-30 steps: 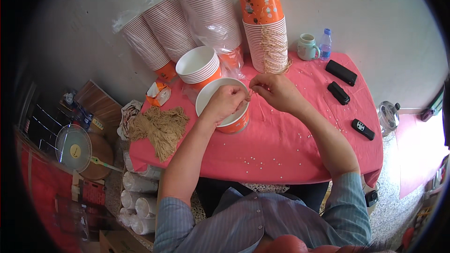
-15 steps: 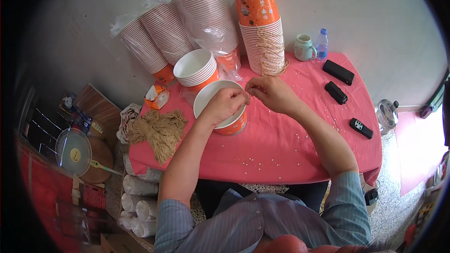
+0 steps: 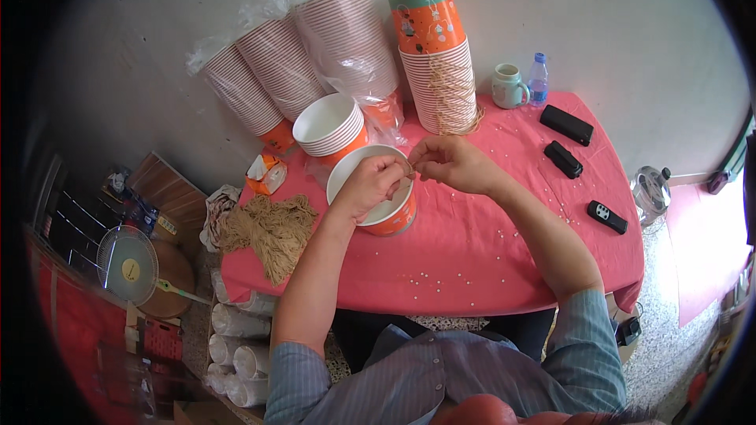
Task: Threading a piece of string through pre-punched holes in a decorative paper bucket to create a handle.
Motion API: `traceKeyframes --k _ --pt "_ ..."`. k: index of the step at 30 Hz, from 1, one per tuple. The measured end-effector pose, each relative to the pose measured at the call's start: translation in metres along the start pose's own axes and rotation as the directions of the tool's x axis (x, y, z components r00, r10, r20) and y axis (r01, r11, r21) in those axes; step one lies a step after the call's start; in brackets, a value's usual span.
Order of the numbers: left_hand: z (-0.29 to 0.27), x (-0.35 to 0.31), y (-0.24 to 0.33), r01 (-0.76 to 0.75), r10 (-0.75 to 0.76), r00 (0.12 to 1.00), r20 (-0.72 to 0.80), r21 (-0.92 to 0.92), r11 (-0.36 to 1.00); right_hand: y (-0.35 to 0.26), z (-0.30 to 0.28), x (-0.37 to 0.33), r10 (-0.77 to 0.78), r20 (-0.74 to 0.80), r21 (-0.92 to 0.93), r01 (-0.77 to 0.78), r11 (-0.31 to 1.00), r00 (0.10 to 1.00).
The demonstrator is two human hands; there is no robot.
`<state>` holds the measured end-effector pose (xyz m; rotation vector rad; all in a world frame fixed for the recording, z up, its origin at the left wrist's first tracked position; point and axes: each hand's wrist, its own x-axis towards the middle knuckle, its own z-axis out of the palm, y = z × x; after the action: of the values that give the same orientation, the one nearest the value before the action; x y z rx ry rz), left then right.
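Observation:
A paper bucket (image 3: 391,225), white inside and orange outside, stands upright on the table in front of me. Over its mouth, near the right side of the rim, my left hand (image 3: 373,187) pinches a thin strand that looks like tan twine. Just right of the rim, my right hand (image 3: 455,165) has thumb and fingers pinched together on the same strand, close to the left fingertips. The strand is too fine to follow, and the fingers partly cover it. Left of the bucket lies a loose heap of tan twine (image 3: 268,236).
Behind the bucket are a short bucket stack (image 3: 329,127), plastic-wrapped stacks (image 3: 346,39) and a tall stack with twine loops (image 3: 437,90). A mug (image 3: 508,86), bottle (image 3: 538,80), black cases (image 3: 566,124) and a remote (image 3: 606,217) sit right. Small white beads dot the pink cloth (image 3: 472,252).
The whole view has shifted slightly, so things sit a little lower. Both hands stay together by the bucket's rim, with only small finger movements.

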<state>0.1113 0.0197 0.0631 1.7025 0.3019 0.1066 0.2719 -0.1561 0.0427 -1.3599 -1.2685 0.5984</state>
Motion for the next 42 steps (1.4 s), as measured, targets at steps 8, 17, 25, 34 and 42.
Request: traceKeyframes --k 8,17,25,34,42 --pt "-0.001 0.000 -0.004 -0.038 0.038 0.999 0.009 -0.004 0.999 0.010 -0.003 0.005 0.000 -0.013 -0.039 -0.001 0.999 1.000" --pt "-0.009 -0.006 0.000 -0.066 0.064 0.998 0.015 0.181 0.981 0.013 -0.009 0.005 0.069 0.012 0.048 -0.069 0.996 0.998" --pt "-0.009 -0.004 0.003 -0.091 0.090 0.996 -0.016 -0.099 0.991 0.016 -0.006 0.005 0.083 0.006 -0.013 -0.083 0.996 0.997" --pt "-0.004 0.000 0.003 -0.172 0.162 0.984 -0.074 -0.155 0.973 0.015 -0.007 0.006 0.095 0.014 -0.055 -0.094 0.994 0.995" --pt "-0.002 0.000 0.001 -0.188 0.174 0.981 -0.083 -0.220 0.957 0.010 -0.006 0.004 0.108 0.037 -0.081 -0.105 0.991 0.993"
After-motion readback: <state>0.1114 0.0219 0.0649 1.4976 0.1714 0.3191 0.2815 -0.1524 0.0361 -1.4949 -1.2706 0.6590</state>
